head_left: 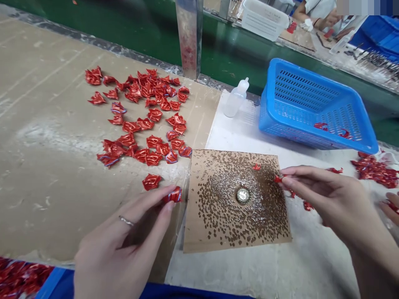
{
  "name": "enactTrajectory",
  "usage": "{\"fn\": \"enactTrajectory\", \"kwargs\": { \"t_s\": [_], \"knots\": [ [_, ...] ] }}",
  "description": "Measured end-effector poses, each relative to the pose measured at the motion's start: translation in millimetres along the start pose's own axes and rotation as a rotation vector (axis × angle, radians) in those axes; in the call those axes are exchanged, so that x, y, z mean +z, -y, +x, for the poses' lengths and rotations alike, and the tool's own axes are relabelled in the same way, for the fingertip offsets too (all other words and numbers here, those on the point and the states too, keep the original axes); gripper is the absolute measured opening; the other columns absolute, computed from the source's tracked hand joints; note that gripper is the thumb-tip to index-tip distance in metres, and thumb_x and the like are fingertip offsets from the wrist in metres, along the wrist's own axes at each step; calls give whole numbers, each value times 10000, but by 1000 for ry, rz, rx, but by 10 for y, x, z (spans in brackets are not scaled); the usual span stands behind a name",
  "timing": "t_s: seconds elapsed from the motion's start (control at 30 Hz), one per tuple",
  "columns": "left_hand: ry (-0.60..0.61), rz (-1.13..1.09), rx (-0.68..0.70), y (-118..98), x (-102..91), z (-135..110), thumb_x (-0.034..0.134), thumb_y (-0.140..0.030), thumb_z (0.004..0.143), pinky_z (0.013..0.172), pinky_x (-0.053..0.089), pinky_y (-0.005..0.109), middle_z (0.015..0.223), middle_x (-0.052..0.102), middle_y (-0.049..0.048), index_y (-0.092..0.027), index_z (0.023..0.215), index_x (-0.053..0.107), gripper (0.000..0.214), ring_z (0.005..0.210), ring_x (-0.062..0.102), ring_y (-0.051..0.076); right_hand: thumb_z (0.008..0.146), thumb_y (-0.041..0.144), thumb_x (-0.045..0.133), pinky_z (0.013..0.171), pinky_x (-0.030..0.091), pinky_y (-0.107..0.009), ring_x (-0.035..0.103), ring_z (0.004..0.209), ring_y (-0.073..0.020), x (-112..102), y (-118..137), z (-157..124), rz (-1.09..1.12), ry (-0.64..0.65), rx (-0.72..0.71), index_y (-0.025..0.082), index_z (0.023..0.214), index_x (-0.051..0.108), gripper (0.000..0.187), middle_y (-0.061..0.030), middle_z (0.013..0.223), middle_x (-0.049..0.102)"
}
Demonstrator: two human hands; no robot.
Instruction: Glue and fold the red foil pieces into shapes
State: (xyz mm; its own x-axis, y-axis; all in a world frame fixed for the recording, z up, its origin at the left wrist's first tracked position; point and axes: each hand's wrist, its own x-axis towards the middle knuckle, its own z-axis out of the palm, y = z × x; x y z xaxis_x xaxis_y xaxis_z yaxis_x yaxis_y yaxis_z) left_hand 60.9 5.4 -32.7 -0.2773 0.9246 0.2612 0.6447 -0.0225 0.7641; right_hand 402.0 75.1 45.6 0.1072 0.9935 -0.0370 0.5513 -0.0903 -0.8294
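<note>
My left hand (pixel 124 245), with a ring on one finger, pinches a shiny red molded piece (pixel 175 194) with a blue-white edge, just left of a cardboard sheet (pixel 199 245). Between the thumb and forefinger of my right hand (pixel 324 195) is a small red piece (pixel 278 178), over the sheet's right edge. Brown wet-looking spots cover the cardboard around a round metal cap (pixel 243 194) at its middle. A red scrap (pixel 256 167) lies on the sheet. Many similar red molded pieces (pixel 152 142) are spread on the table to the left.
A blue perforated basket (pixel 264 120) with a few red bits stands behind, beside a translucent squeeze bottle (pixel 235 99). Small red pieces (pixel 374 170) are heaped at right, near another person's hand (pixel 391 209). A metal post (pixel 190 41) rises behind; red pieces (pixel 21 274) fill the lower left corner.
</note>
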Motion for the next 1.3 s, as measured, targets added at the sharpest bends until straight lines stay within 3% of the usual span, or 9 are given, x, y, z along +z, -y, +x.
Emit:
{"fn": "enactTrajectory", "kwargs": {
  "t_s": [0.13,0.23,0.37,0.6,0.77,1.03,1.17,1.3],
  "knots": [
    [9,-28,21,-11,22,-29,866,-369,960,1124,701,306,1217,880,-114,-470,1275,844,331,1015,867,169,883,339,869,623,660,-298,784,676,-197,249,161,-128,-23,80,-35,352,943,942,95,-21,857,885],
    [15,-38,38,-60,36,-37,859,-361,965,1093,707,297,1229,875,-112,-470,1267,847,320,1034,857,167,922,299,812,510,518,-275,612,536,-154,382,207,-186,-58,110,-90,305,964,925,120,20,630,709],
    [9,-23,20,-101,50,-47,848,-387,973,1079,705,318,1201,872,-96,-458,1253,850,289,1032,845,178,986,288,758,509,427,-277,487,517,-138,478,163,-249,-150,115,-138,287,980,824,65,70,599,526],
    [27,-29,12,-119,48,-59,827,-396,984,998,722,349,1187,875,-79,-449,1241,850,264,1025,844,208,1023,299,730,538,434,-288,505,565,-158,496,105,-298,-205,147,-136,296,981,739,43,47,672,583],
    [59,-45,92,-242,58,-51,818,-324,1007,1017,690,251,1205,871,-79,-391,1264,835,266,1018,843,152,1009,385,829,543,474,-263,582,630,-151,431,152,-332,129,111,15,298,937,698,173,7,850,763],
    [155,-204,203,-572,244,-92,732,-234,1065,849,709,175,1089,876,-77,-368,1294,787,271,855,843,99,985,421,913,664,553,-138,694,766,-102,329,121,-413,492,205,260,309,923,726,226,32,904,807],
    [242,-273,151,-748,314,-170,717,-162,1069,833,695,142,1079,868,-77,-364,1324,746,327,864,839,80,993,349,900,744,617,-132,754,814,-99,384,194,-510,504,162,182,323,927,718,195,47,899,807],
    [217,-310,146,-854,386,-213,704,-120,1054,761,691,144,997,858,-69,-319,1256,745,286,766,821,81,981,259,865,813,667,-177,814,913,-134,480,300,-602,412,45,60,325,926,701,185,46,891,808]
  ]
}}
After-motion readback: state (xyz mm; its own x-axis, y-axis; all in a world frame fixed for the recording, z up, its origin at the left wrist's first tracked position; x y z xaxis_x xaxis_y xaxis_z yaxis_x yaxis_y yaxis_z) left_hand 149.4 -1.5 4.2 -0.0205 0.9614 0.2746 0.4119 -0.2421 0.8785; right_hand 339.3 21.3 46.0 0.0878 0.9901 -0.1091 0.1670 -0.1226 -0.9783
